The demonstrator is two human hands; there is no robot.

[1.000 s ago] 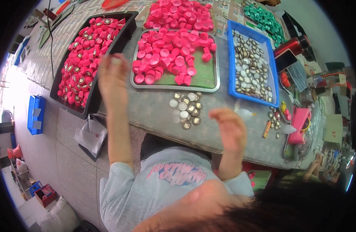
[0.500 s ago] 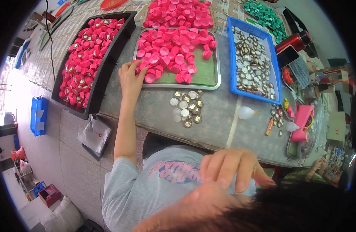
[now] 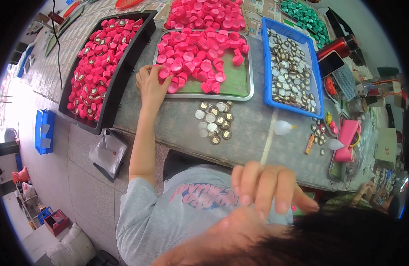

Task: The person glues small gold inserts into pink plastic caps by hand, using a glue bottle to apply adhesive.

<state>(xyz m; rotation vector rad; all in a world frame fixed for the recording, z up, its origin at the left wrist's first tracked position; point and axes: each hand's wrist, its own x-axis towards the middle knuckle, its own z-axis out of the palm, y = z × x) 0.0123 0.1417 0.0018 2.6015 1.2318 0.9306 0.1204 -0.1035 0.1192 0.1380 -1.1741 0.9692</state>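
My left hand (image 3: 151,85) is at the left edge of a metal tray (image 3: 200,96) with a green bottom, heaped with pink fluted cups (image 3: 189,56). Its thumb and index finger close around a cup at the pile's near left corner. My right hand (image 3: 271,186) is raised close to the camera, well short of the table. Its fingers are bent and somewhat apart, with nothing visibly held; the palm is hidden. Between the tray and the table's front edge lies a loose group of small round discs (image 3: 220,120), some silvery, others dark with pale marks.
A black crate (image 3: 107,99) at left holds pink cups, many with discs inside. At right stands a blue tray (image 3: 318,88) of discs. A white squeeze bottle (image 3: 282,127), a phone (image 3: 331,64) and a pink bag (image 3: 347,137) lie further right. Green pieces (image 3: 304,20) are heaped behind.
My left hand has shifted slightly left and its fingers have drawn in around a cup. My right hand has risen a little, its fingers now somewhat further apart.
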